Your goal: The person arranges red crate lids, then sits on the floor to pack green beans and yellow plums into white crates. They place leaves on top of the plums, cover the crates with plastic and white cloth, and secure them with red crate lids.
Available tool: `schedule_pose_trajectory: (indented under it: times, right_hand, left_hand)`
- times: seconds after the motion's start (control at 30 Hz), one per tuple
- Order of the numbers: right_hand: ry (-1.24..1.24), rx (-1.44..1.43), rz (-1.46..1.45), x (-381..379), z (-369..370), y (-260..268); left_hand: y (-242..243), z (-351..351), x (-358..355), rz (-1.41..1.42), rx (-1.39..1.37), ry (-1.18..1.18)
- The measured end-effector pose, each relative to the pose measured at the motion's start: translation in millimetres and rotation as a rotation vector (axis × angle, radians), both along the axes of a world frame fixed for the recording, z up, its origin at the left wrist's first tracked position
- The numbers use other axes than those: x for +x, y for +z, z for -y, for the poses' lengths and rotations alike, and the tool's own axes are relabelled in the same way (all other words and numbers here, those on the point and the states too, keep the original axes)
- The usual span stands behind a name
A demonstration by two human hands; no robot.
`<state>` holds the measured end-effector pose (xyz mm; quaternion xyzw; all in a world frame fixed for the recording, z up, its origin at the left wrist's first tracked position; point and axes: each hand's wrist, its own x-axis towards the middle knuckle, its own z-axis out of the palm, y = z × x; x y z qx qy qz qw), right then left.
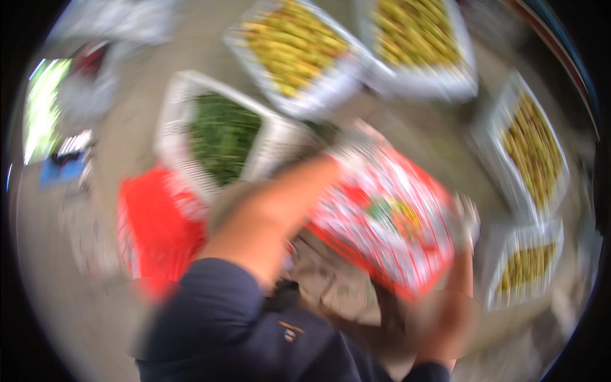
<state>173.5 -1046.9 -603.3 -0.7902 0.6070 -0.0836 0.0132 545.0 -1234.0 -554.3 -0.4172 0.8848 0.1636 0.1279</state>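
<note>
Motion blur covers the whole view. In front of me is a red-and-white box or crate with red edges, red stripes and a green and yellow patch at its middle; whether this patch is print or contents, I cannot tell. My left hand, in a pale glove, is closed at its far end. At the near right end my right hand, also in a pale glove, grips the side. Left of my left forearm, a white plastic crate holds green leafy stuff. Fingers are smeared in both hands.
Several plastic-lined crates of long yellow-green produce stand around: top centre, top right, right and lower right. A red crate or bag sits by my left arm. A blue object lies far left.
</note>
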Motion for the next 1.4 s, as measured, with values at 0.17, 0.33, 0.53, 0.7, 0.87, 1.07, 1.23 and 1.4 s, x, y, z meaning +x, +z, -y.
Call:
schedule_pose_trajectory:
  times: [0.17, 0.33, 0.53, 0.7, 0.87, 1.07, 1.23, 1.4]
  right_hand:
    - [-1.116, 0.267, 0.807, 1, -43, -33]
    - [-1.422, 0.424, 0.835, -16, -43, -55]
    - [-1.636, 0.482, 0.682, -27, -37, -42]
    - [-1.536, 0.447, 0.667, -21, -42, -41]
    - [-1.329, 0.34, 0.753, -16, -45, -11]
    - [-1.2, 0.2, 0.904, -34, -69, -59]
    - [-1.253, 0.241, 1.011, -48, -68, -89]
    - [-1.192, 0.262, 1.0, -79, -76, -109]
  left_hand:
    - [-20, -27, -27, -0.26, -0.029, 0.433]
    - [-24, -35, -2, -0.306, 0.112, 1.088]
    - [-23, -20, -16, -0.353, 0.276, 1.369]
    - [-58, -16, -12, -0.476, 0.408, 1.418]
    - [-50, -5, 4, -0.388, 0.297, 1.13]
    - [-25, -2, -7, -0.369, 0.396, 1.221]
    - [-40, -13, 4, -0.418, 0.462, 1.243]
    - [-32, -16, 10, -0.426, 0.343, 1.102]
